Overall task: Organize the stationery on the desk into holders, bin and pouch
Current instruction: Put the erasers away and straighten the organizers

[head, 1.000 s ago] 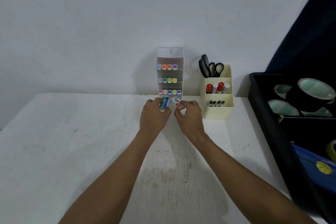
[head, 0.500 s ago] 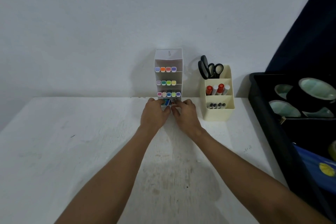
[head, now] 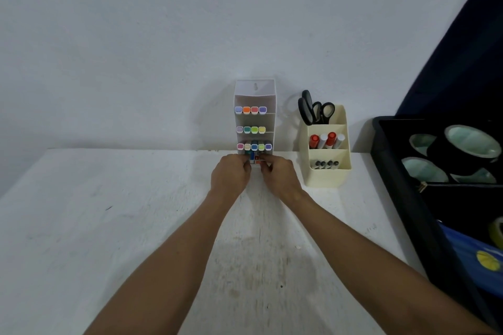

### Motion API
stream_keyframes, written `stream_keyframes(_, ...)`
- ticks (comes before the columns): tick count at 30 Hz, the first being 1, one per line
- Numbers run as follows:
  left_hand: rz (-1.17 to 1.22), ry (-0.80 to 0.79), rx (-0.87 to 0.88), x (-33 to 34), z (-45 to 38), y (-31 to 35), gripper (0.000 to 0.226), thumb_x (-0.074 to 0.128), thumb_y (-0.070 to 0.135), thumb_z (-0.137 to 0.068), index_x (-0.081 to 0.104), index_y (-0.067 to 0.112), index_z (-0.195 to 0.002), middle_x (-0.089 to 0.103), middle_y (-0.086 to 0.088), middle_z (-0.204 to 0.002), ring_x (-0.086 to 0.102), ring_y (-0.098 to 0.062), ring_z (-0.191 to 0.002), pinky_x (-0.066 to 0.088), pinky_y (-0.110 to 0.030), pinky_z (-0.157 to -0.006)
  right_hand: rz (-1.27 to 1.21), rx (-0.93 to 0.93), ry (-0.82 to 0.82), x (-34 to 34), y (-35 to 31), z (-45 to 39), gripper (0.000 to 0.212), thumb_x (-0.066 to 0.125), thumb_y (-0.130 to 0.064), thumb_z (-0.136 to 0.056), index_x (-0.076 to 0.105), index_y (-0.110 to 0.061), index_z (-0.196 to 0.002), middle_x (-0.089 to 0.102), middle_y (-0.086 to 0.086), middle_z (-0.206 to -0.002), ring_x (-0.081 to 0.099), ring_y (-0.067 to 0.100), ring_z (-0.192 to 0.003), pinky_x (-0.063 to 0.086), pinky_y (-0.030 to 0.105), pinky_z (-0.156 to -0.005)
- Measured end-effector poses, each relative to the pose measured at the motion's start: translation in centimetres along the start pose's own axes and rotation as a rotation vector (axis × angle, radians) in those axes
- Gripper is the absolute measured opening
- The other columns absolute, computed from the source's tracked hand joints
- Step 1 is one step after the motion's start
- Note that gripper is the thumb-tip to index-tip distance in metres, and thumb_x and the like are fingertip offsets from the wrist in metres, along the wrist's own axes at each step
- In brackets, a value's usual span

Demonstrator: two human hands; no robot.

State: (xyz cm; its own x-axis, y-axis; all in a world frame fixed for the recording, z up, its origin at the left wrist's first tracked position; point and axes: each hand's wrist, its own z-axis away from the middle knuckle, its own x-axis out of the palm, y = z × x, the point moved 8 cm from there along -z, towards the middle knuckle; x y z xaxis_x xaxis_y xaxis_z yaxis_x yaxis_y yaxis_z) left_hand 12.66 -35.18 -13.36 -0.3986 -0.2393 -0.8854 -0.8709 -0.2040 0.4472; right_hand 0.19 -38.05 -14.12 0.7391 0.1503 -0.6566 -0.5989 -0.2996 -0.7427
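- Because the tiered holder (head: 255, 95) fills lowest last, your left hand (head: 230, 175) and right hand (head: 279, 177) each pinch small erasers (head: 255, 159) at its bottom slot.
- Fingers curl, steadying entry above the tabletop (head: 109, 226).

White tiered holder (head: 255, 95) (pastel multicolour marker caps), cream holder (head: 328, 174), black-handled scissors (head: 315, 110), black bin (head: 402, 171).

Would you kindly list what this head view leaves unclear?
- Small items at the white holder: mostly hidden by left hand and right hand; type unreadable.
- Holder's bottom tier: behind the hands.
- Black bin: cut off by the right edge.
- Blue item in it: partly cut off.
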Motion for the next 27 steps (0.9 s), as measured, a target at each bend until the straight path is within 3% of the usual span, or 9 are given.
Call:
stream_keyframes(5, -0.015, -0.015, 0.013, 0.3, -0.2, -0.1, 0.032, 0.042, 0.031, -0.100, 0.065, 0.015, -0.116, 0.070, -0.006, -0.107, 0.067, -0.022, -0.090, 0.052, -0.029, -0.085, 0.023, 0.020, 0.007, -0.2, 0.1, -0.4, 0.029, 0.046, -0.016, -0.099, 0.066, -0.018, -0.120, 0.071, 0.005, -0.114, 0.065, 0.022, -0.099, 0.043, 0.020, -0.081)
stream_keyframes(9, -0.013, 0.002, 0.039, 0.2, -0.5, 0.1, 0.030, 0.043, 0.029, -0.100, 0.068, 0.015, -0.111, 0.072, -0.006, -0.103, 0.067, -0.022, -0.087, 0.052, -0.030, -0.081, 0.107, 0.036, 0.030, -0.3, 0.2, -0.6, 0.027, 0.046, -0.016, -0.098, 0.071, -0.012, -0.107, 0.072, 0.009, -0.101, 0.065, 0.024, -0.088, 0.041, 0.022, -0.069)
stream_keyframes(21, -0.025, -0.072, -0.035, 1.4, -0.9, -0.6, 0.029, 0.043, 0.026, -0.099, 0.064, 0.012, -0.112, 0.070, -0.007, -0.105, 0.066, -0.023, -0.087, 0.050, -0.028, -0.077, 0.120, 0.060, -0.032, 0.6, 0.6, -1.5, 0.028, 0.043, -0.021, -0.098, 0.068, -0.015, -0.108, 0.071, 0.009, -0.104, 0.066, 0.026, -0.090, 0.051, 0.031, -0.076)
stream_keyframes(27, -0.083, -0.126, -0.017, 1.9, -0.4, -0.1, 0.034, 0.044, 0.025, -0.097, 0.054, 0.019, -0.128, 0.069, -0.007, -0.102, 0.064, -0.023, -0.083, 0.054, -0.031, -0.075, 0.134, 0.067, -0.067, 0.6, 0.7, -1.3, 0.030, 0.040, -0.024, -0.098, 0.065, -0.019, -0.113, 0.070, 0.008, -0.105, 0.064, 0.027, -0.089, 0.048, 0.030, -0.072)
